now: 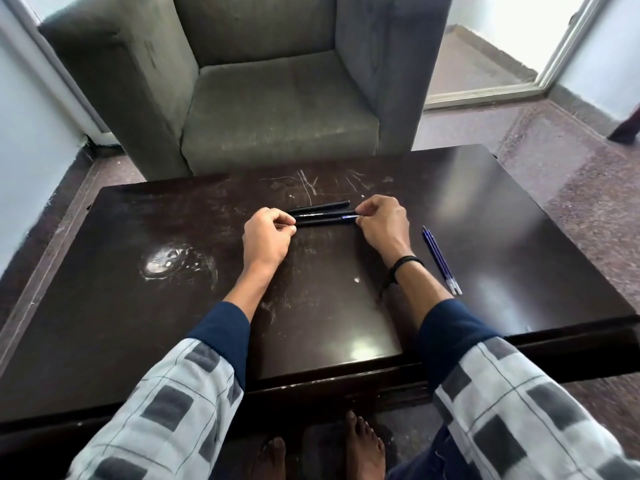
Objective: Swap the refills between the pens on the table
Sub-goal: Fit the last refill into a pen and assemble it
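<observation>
Three black pens lie side by side across the middle of the dark table. The far pen lies free, untouched. My left hand pinches the left ends of the two nearer pens. My right hand pinches their right ends, where a bluish section shows near my fingertips. Two blue refills lie together on the table to the right of my right wrist, pointing away from me.
A grey armchair stands just behind the table's far edge. A white scuffed patch marks the tabletop at the left. My bare feet show under the near edge. An open doorway is at the far right.
</observation>
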Demonstrator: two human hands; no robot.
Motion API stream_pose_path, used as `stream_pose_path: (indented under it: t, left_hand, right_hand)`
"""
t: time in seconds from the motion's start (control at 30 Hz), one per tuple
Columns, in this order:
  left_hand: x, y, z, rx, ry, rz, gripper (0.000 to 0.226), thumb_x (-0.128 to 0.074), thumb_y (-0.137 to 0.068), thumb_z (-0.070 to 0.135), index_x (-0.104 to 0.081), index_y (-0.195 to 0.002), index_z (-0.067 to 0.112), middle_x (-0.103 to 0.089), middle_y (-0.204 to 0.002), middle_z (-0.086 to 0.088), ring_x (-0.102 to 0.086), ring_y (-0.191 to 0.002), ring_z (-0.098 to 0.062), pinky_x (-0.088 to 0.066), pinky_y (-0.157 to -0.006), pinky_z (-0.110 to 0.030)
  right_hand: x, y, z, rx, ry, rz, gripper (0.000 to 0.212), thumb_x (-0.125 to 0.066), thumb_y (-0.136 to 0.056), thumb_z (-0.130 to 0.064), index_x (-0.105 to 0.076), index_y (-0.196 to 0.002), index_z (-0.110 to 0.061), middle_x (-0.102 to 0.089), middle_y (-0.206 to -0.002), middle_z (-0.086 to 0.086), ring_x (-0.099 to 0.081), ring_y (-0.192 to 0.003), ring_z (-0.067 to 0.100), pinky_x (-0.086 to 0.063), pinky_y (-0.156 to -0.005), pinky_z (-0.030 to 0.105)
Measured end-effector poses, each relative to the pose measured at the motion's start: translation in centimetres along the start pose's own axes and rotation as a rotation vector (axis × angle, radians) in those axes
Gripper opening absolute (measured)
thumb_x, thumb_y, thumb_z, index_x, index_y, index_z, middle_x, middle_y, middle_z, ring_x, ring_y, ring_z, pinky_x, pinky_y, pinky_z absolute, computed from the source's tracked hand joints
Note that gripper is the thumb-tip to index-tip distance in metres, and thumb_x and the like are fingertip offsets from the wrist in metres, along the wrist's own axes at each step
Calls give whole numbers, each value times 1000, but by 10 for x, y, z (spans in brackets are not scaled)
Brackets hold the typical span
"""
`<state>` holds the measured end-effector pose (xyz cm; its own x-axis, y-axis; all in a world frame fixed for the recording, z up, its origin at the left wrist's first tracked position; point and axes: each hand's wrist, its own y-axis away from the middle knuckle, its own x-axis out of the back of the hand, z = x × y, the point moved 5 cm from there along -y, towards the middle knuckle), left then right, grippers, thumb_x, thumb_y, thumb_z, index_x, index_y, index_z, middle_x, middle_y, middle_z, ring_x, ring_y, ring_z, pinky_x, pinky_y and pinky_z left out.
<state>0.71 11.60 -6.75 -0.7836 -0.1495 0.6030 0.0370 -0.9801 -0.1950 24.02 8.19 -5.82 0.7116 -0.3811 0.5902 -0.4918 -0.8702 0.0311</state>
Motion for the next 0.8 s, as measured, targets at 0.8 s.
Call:
stream_pose_path:
  t: [0.8]
  left_hand:
    - [-3,-4,0,-136,-68,-62,31,-82,-81,21,-75,-112,18,-54,-121,6,-53,-112,-19,-51,-100,-43]
  right_hand:
    - [19,-3,-2,-43,-13,33,13,-71,-82,-13,-74,-89,-24,-71,-95,-2,-66,-91,21,-47,-79,26]
